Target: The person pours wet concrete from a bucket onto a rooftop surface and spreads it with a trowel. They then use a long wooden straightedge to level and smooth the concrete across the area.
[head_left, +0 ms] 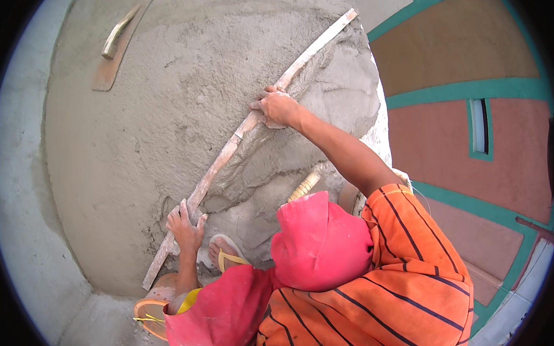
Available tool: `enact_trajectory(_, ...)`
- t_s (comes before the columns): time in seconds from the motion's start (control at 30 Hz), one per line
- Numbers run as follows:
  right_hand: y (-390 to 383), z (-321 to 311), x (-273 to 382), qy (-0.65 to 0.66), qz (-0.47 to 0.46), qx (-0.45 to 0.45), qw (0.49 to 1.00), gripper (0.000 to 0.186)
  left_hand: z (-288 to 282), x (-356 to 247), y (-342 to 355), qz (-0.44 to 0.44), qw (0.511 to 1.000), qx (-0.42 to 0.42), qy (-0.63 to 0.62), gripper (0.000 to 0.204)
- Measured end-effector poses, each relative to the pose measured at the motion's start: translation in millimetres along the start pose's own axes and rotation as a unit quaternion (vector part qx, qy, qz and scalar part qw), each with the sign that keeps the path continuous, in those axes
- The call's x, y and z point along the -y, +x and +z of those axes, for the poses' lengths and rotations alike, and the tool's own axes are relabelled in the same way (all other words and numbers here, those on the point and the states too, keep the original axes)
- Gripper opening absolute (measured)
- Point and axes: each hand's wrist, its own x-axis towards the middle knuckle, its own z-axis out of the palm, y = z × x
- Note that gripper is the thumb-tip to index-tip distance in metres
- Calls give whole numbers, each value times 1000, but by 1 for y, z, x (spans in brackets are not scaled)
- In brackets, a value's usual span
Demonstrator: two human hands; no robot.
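A long, pale wooden straightedge (224, 151), smeared with mortar, slants across wet grey mortar (130, 154) from lower left to upper right. My left hand (186, 228) is closed round its lower part, the thumb on the right side. Farther up, my right hand (276, 108) grips it past its middle, with dusty fingers over the wood. Left of the board the mortar looks fairly even; to its right it is rough and ridged. A float (123, 47) with a wooden handle lies on the mortar at the far left.
A ribbed handle (304, 186) juts out beside my red cloth (319, 245). One foot in a flip-flop (226, 253) is near my left forearm. A bucket (149, 318) stands at lower left. A pink building (465, 148) with teal bands rises beyond the right edge.
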Motion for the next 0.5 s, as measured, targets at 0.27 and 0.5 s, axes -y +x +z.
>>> enact_trajectory(0.27, -30, -10, 10, 7, 6, -89, 996, 45, 1, -2, -9, 13, 999, -40, 7, 80)
enact_trajectory(0.5, -33, -35, 21, -114, -50, 1, 992, 42, -3, -17, -9, -26, 998, -50, 36, 83)
